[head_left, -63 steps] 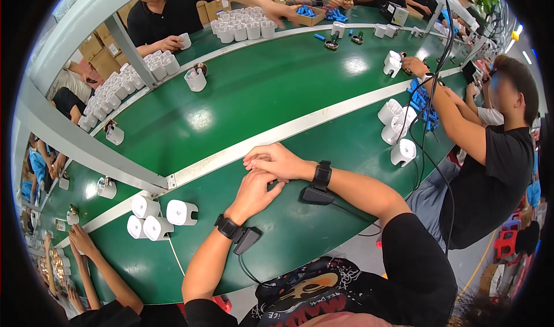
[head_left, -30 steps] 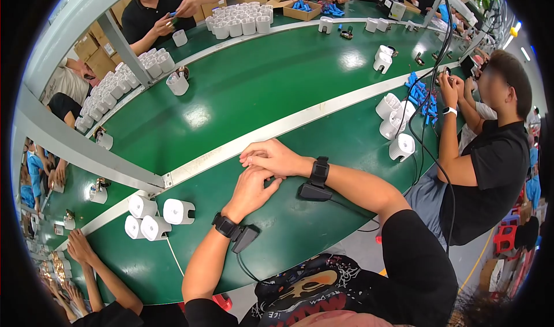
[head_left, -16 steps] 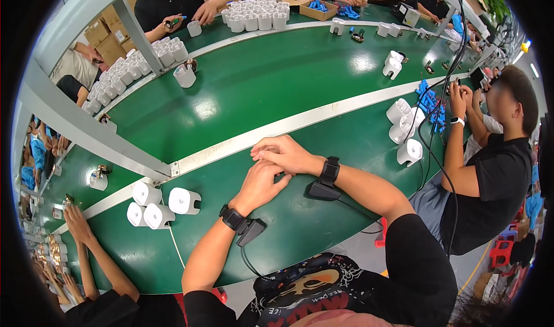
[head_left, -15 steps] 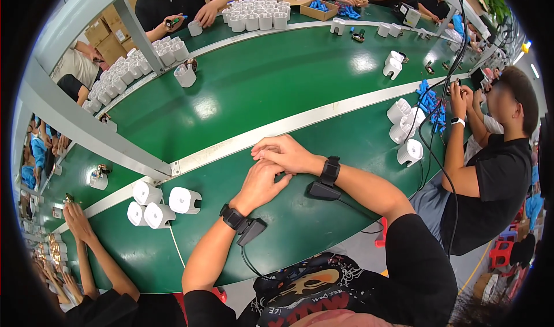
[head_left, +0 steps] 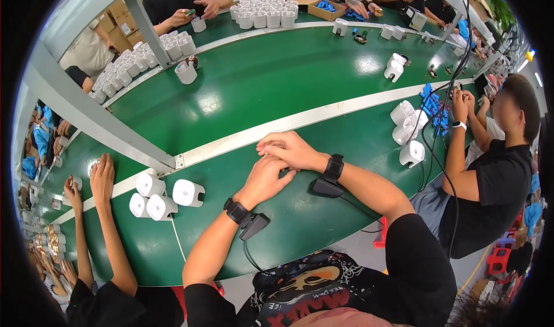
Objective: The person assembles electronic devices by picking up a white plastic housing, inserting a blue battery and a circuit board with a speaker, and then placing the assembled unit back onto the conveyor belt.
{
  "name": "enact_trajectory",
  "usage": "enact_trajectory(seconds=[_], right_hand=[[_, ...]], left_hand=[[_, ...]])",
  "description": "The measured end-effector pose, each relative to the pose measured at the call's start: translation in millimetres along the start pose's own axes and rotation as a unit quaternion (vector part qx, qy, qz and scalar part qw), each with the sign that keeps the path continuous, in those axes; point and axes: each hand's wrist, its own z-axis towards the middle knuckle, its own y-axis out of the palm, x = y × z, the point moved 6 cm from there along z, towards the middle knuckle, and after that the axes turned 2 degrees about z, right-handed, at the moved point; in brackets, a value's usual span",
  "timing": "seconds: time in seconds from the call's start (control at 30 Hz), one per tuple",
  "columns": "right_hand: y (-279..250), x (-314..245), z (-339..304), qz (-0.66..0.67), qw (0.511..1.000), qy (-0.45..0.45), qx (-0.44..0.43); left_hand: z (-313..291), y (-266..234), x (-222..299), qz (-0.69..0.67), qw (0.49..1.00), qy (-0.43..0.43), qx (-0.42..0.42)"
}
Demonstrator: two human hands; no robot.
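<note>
1. Closest to me, the person's left hand (head_left: pixel 265 180) lies palm down at the green table (head_left: pixel 340 226); its thumb stands free, but its fingers pass under the other hand, so I can't tell how they are bent.
2. The right hand (head_left: pixel 294 151) rests across it, relaxed, with loosely bent fingers, touching the left hand.
3. Each wrist wears a black strap (head_left: pixel 333 168) with a small dark box (head_left: pixel 254 227) and a cable beside it.
4. Four white cups (head_left: pixel 161 207) stand on the table to the left of the hands, three bunched together and one just beside them.
5. Farther left, a co-worker's hand (head_left: pixel 102 177) hangs over the table's edge strip, fingers up.
6. To the right is another group of white cups (head_left: pixel 412 152), next to a heap of blue cylinders (head_left: pixel 435 110); a seated co-worker (head_left: pixel 490 177) raises both hands behind it.
7. Past the pale rail (head_left: pixel 300 116) runs a green belt (head_left: pixel 248 90), carrying scattered cups.
8. Across it, someone in black (head_left: pixel 184 6) works beside packed rows of cups (head_left: pixel 265 18).
</note>
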Motion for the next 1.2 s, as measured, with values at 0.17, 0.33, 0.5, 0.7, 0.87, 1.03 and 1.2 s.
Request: enact_trajectory(seconds=[0.17, 0.33, 0.5, 0.7, 0.87, 1.03, 1.2], right_hand=[[2.3, -5.0, -0.4, 0.015, 1.0, -0.005, 0.016], [-0.6, -1.9, -2.2, 0.002, 1.0, -0.018, 0.011], [0.5, -8.2, -5.1, 0.001, 1.0, 0.001, 0.023], [2.9, -9.1, -2.0, -0.001, 1.0, 0.009, 0.02], [1.4, -8.3, -2.0, -0.005, 1.0, 0.01, 0.021], [2.4, -7.0, -2.6, -0.006, 1.0, 0.011, 0.02], [0.7, -7.7, -3.1, -0.003, 1.0, 0.009, 0.022]], left_hand=[[-0.9, -3.2, 1.7, 0.007, 0.999, 0.036, 0.024], [-1.0, -3.3, 4.8, 0.003, 0.999, 0.042, 0.029], [-0.8, 0.4, 3.7, -0.028, 0.999, 0.015, -0.005], [-1.9, -4.0, 6.2, -0.02, 1.0, 0.019, -0.003], [-0.3, -3.5, 6.9, -0.017, 0.999, 0.034, 0.01], [-1.2, -3.4, 5.4, -0.019, 1.0, 0.019, 0.002], [-0.6, -1.4, 4.9, -0.015, 0.999, 0.035, 0.015]])
